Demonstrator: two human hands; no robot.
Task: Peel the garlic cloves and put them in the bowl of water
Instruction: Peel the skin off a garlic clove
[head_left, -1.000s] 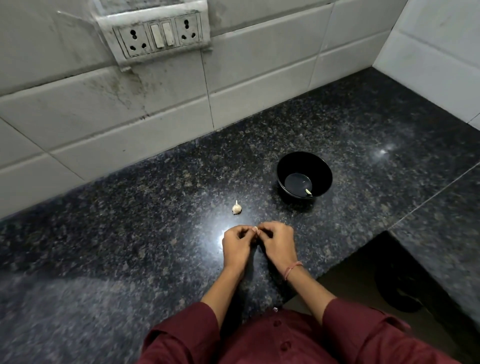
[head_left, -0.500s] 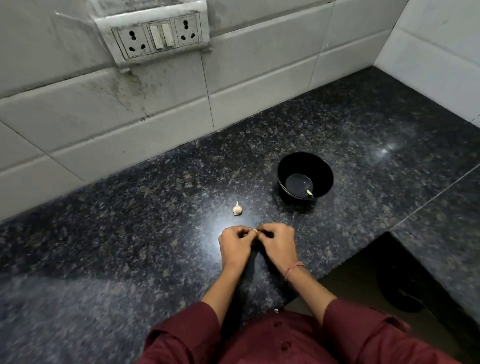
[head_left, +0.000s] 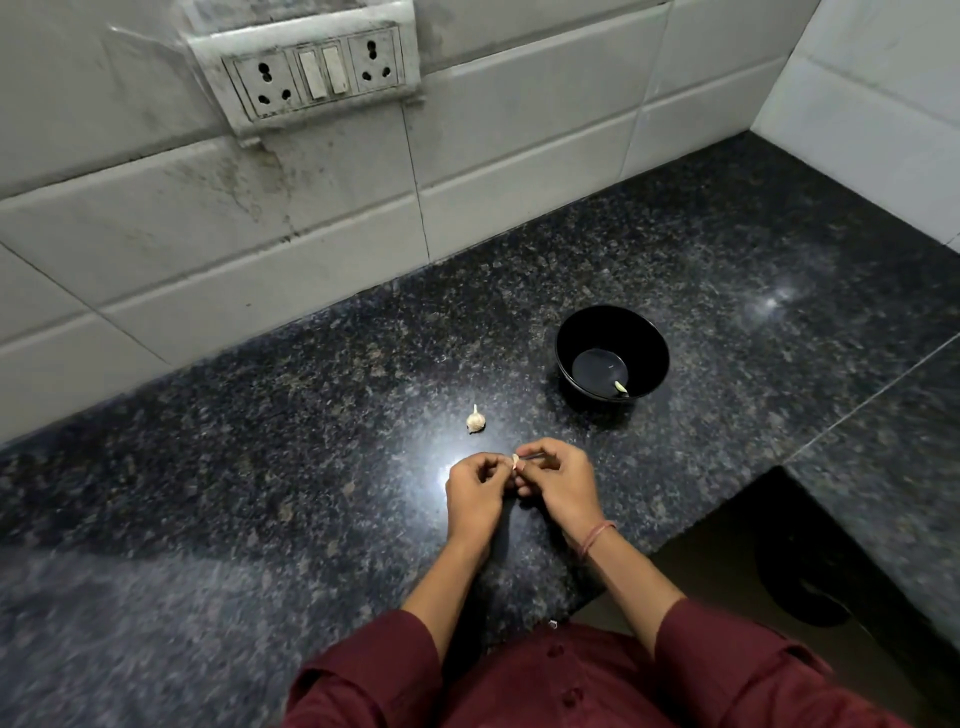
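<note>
Both forearms reach forward over the counter (head_left: 260, 467). The left hand (head_left: 475, 493) and right hand (head_left: 558, 483) are curled knuckles-up, and their fingertips meet to pinch one garlic clove (head_left: 515, 461). Just beyond lies one garlic bulb (head_left: 475, 420). Farther right stands one black bowl (head_left: 566, 332) holding water and one peeled clove (head_left: 621, 387).

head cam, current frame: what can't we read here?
Clove: head view, mostly covered by the fingers of the left hand and right hand, so how much skin is off is unclear.
Thin dark line at the right fingertips: too small to identify.
Bowl: water depth unreadable, black on black.
Dark shape below the counter edge: too dim to identify.
</note>
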